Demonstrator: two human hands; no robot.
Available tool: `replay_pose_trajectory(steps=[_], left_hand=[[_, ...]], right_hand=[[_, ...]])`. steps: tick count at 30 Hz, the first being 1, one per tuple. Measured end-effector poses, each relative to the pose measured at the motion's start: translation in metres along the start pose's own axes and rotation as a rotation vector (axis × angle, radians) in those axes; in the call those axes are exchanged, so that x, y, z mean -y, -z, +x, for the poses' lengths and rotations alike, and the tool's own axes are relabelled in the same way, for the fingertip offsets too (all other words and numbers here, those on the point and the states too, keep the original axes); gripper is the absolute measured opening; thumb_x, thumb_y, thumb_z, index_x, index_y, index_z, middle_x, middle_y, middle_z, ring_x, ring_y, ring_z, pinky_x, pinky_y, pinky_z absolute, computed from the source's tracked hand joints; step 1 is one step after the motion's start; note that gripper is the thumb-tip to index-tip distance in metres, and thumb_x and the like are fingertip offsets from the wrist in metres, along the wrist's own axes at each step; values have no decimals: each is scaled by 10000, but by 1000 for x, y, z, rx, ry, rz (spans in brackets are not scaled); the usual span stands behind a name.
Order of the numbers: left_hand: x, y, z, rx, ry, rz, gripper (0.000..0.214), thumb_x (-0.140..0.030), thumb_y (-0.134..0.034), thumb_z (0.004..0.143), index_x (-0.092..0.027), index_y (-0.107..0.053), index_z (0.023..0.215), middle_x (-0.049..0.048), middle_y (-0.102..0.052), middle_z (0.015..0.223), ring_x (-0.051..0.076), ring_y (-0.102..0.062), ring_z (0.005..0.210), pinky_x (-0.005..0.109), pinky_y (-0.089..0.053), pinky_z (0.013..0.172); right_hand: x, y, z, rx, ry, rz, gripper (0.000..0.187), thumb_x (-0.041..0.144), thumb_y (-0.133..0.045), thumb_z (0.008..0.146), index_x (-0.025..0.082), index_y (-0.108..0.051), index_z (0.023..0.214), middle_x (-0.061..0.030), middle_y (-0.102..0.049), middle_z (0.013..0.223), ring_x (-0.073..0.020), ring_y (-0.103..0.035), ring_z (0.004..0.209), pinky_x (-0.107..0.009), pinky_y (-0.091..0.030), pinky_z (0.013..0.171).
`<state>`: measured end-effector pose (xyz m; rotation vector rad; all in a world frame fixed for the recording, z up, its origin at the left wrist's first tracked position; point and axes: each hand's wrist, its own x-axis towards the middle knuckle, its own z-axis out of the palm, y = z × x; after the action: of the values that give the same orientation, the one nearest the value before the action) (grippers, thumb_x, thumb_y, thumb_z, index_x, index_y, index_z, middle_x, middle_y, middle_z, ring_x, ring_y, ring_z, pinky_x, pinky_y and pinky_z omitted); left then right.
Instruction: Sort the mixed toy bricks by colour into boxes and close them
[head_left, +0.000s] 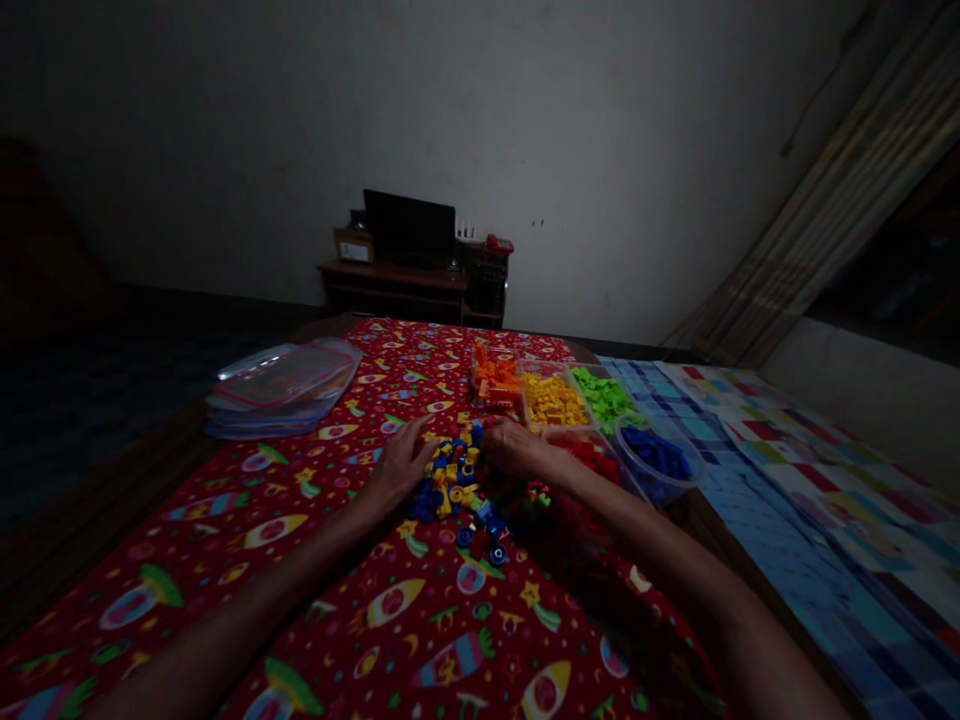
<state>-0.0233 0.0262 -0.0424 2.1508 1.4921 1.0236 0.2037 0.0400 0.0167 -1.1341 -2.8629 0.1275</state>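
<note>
Tubs [675, 488] hold colour-sorted bricks [553, 402]; left hand [401, 465], right hand [516, 450] flank pile [457, 482].

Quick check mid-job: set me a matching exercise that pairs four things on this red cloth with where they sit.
Things:
1. stack of lids
2. round tub
3. loose pile
4. yellow pieces

Places:
A. between the left hand and the right hand
B. at the left edge of the red cloth
C. far right, holding blue pieces
D. between the orange pieces and the green pieces

Pairs: 1-B, 2-C, 3-A, 4-D
</note>
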Motion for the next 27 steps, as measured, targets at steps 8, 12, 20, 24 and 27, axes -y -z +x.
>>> replay_pose_trajectory(steps=[8,12,20,24,27], left_hand=[[18,1,35,278,-94,21,353,-260,-526,703,-177,-682,1008,101,-676,1036,245,-607,964,336,-451,880],[9,1,34,226,28,42,302,-258,-572,627,-182,-693,893,78,-693,903,248,-604,840,310,-455,769],[5,16,30,223,90,-32,243,-377,-510,680,-166,-614,616,-6,-569,570,151,-504,580,227,-338,529],[11,24,30,233,125,-146,264,-411,-518,689,-167,-582,610,-21,-523,528,126,-464,511,214,-308,471],[19,31,29,277,168,-271,271,-421,-521,695,-161,-595,694,-16,-560,583,122,-483,520,210,-340,475]], right_hand=[[8,-2,30,-25,-67,-116,193,107,-484,836,87,-646,939,-122,-651,825,-156,-559,715,-248,-365,644],[1,-15,43,40,-38,-100,138,123,-553,810,87,-635,915,-113,-644,824,-153,-547,744,-237,-370,656],[-13,17,48,-134,-143,-44,242,232,-549,851,81,-538,1040,-120,-615,918,-164,-533,808,-250,-375,702],[-10,11,74,-53,-169,-90,197,139,-476,860,59,-548,1024,-121,-624,896,-151,-524,747,-245,-391,675],[-7,-2,88,5,-125,-97,163,56,-453,839,67,-595,918,-107,-628,845,-138,-529,714,-238,-397,675]])
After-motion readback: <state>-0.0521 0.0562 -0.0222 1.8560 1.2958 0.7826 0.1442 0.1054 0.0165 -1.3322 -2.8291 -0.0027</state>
